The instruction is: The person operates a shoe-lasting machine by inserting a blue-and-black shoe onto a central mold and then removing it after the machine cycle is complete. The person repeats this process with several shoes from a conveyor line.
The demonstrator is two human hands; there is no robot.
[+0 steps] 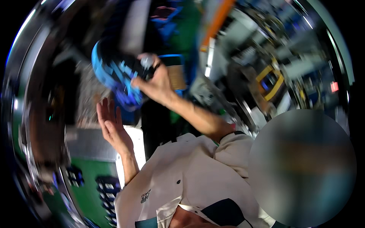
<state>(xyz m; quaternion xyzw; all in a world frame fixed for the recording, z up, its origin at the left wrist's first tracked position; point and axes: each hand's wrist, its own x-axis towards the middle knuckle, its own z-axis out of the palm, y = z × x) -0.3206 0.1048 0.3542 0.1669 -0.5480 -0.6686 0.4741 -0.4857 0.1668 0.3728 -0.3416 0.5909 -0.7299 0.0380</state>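
Observation:
A blue and black shoe (118, 76), with purple toward its near end, is held up left of centre. Motion smears its outline. My right hand (161, 85) grips it from the right side, thumb and fingers closed at a rounded grey knob (146, 60); whether that knob belongs to the shoe cannot be made out. Below the shoe, my left hand (114, 128) is raised with its fingers stretched out and nothing in it. Its fingertips are near the shoe's lower end, seemingly apart from it.
A worn grey-brown surface (89, 102) lies on the left. Beyond my right hand is a blue-framed holder with a brown panel (176, 78). Blurred machinery with a yellow frame (279, 85) fills the right. Several dark items (108, 193) stand in a row at lower left.

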